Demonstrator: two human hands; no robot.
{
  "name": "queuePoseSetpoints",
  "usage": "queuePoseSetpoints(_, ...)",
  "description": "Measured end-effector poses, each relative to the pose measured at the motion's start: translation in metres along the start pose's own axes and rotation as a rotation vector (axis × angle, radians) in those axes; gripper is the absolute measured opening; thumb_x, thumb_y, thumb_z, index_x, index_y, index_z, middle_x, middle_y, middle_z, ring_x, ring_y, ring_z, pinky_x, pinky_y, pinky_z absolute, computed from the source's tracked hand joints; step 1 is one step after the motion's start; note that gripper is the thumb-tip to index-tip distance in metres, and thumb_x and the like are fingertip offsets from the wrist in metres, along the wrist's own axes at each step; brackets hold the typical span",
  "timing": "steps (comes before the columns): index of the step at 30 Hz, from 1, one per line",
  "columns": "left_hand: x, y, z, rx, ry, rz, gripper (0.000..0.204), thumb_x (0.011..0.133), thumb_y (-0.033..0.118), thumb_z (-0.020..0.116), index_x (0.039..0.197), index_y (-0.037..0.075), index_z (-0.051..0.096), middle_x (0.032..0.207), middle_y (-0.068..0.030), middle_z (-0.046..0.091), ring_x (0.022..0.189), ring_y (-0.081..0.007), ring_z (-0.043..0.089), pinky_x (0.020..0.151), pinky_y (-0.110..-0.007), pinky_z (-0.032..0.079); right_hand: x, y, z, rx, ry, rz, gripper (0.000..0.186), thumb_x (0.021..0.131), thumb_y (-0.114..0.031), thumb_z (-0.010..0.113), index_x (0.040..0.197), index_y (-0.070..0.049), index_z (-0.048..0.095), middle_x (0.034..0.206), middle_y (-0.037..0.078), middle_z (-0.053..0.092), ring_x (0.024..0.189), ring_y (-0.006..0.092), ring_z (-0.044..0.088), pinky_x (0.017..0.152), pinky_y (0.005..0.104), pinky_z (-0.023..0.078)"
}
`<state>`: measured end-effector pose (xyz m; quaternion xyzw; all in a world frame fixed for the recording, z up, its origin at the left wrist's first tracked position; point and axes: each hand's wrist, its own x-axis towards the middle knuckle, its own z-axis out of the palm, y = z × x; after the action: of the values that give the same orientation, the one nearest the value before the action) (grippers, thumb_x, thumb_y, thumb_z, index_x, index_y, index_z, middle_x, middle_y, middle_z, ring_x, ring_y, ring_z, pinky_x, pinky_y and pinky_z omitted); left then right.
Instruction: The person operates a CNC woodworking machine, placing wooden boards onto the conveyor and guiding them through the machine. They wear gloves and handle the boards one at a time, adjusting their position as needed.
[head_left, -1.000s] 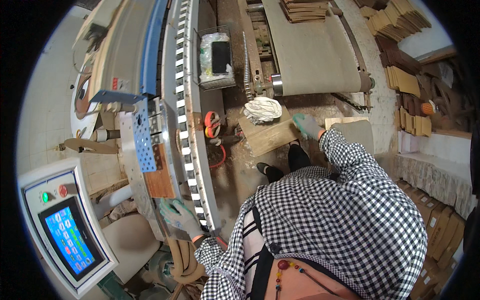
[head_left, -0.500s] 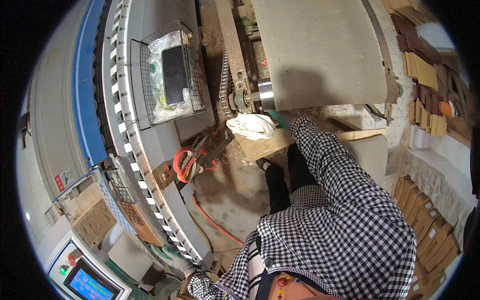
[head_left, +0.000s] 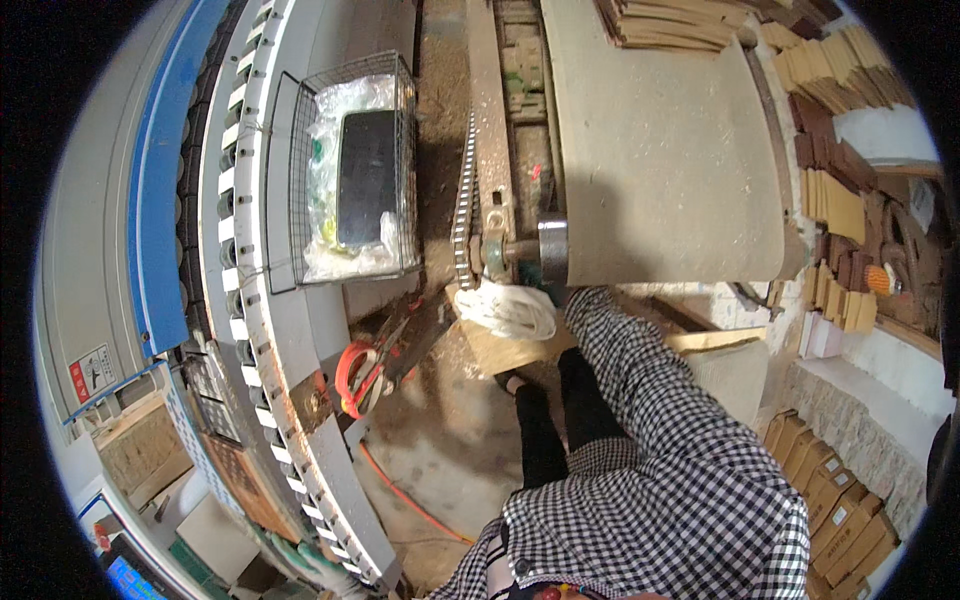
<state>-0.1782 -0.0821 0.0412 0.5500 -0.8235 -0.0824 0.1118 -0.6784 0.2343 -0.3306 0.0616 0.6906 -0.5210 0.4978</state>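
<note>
My left hand (head_left: 325, 568), in a grey-green glove, lies at the lower end of the white-toothed rail (head_left: 262, 385), its fingers stretched out along the edge. My right arm, in a checked sleeve, reaches forward to the near end of the wide belt (head_left: 670, 170). Beside the metal roller end (head_left: 553, 250) the right hand is mostly hidden under that end, so its fingers do not show. A bundled white cloth (head_left: 507, 310) rests on a wooden board (head_left: 500, 350) just left of the right cuff.
A wire basket (head_left: 413, 190) holds clear plastic and a dark flat device (head_left: 367, 178). Red-handled scissors (head_left: 357, 378) hang by the rail. A drive chain (head_left: 464, 200) runs left of the belt. Stacked brown sheets (head_left: 680, 25) lie on its far end; cartons (head_left: 835, 510) stand lower right.
The view has shifted so the belt, basket and cloth sit lower, and brown sheets now show at the top. My right hand has gone further out of sight by the roller.
</note>
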Motion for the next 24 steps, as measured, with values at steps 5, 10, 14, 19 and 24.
queuePoseSetpoints(5,0.001,0.010,-0.004,-0.093,-0.038,0.031,0.065,0.108,0.041,0.043,0.158,-0.001,0.035,0.164,-0.0220,0.031,0.149,-0.0351,0.034,0.122,-0.049,0.030,0.009,0.003,0.024,-0.026,-0.043,-0.005,0.054,0.103,-0.042,0.060,0.137,-0.001,0.058,0.136,0.013,0.061,0.121,0.0242,0.058,0.104,0.0387,0.049)
queuePoseSetpoints(10,0.010,-0.007,-0.009,-0.275,-0.061,-0.011,0.055,0.109,0.026,0.044,0.157,0.001,0.034,0.164,-0.0170,0.034,0.149,-0.0302,0.036,0.121,-0.044,0.031,0.006,0.003,0.040,-0.058,-0.074,-0.018,0.053,0.103,-0.042,0.060,0.137,-0.001,0.058,0.136,0.014,0.061,0.121,0.0240,0.058,0.104,0.0389,0.049)
queuePoseSetpoints(14,0.019,-0.014,-0.014,-0.352,-0.141,-0.006,0.050,0.110,0.014,0.045,0.157,0.003,0.034,0.163,-0.0130,0.035,0.148,-0.0263,0.037,0.121,-0.040,0.032,-0.002,0.001,0.055,-0.079,-0.076,0.020,0.053,0.103,-0.042,0.059,0.137,-0.001,0.058,0.135,0.014,0.061,0.121,0.0239,0.058,0.104,0.0390,0.049)
queuePoseSetpoints(19,0.044,0.007,-0.016,-0.306,-0.097,0.024,0.047,0.108,0.011,0.051,0.152,0.001,0.041,0.157,-0.0144,0.044,0.145,-0.0265,0.042,0.120,-0.039,0.033,-0.008,-0.002,0.071,-0.101,-0.092,0.028,0.052,0.104,-0.042,0.059,0.137,-0.001,0.059,0.135,0.014,0.061,0.121,0.0237,0.058,0.104,0.0392,0.049)
queuePoseSetpoints(24,0.076,0.017,0.007,-0.081,-0.020,0.141,0.041,0.106,0.012,0.056,0.143,-0.002,0.049,0.146,-0.0192,0.052,0.136,-0.0311,0.049,0.116,-0.041,0.036,-0.009,-0.006,0.075,-0.117,-0.102,0.030,0.052,0.104,-0.041,0.059,0.137,-0.001,0.059,0.135,0.014,0.061,0.121,0.0236,0.058,0.104,0.0393,0.049)
